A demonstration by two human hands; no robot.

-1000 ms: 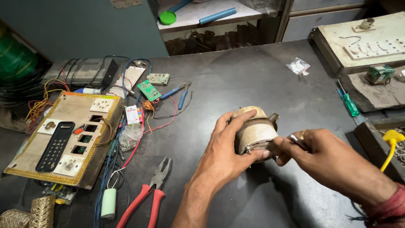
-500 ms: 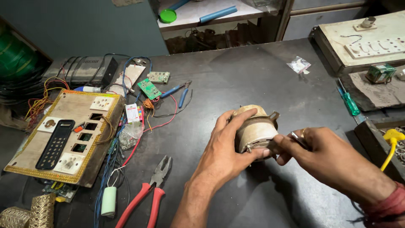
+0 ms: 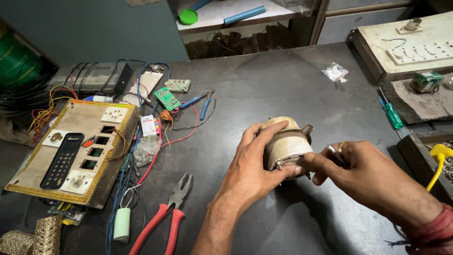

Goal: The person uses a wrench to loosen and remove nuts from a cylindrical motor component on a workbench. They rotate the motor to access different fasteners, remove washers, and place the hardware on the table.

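Red-handled pliers (image 3: 163, 217), green screwdriver (image 3: 391, 113), wooden switchboard (image 3: 71, 151), green circuit board (image 3: 167, 98).

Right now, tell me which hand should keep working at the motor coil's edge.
Probably the right hand: its fingertips pinch a small metal piece at the motor coil, while the left hand grips it.

Tool tip (image 3: 336, 152) hidden by fingers (image 3: 325, 165)
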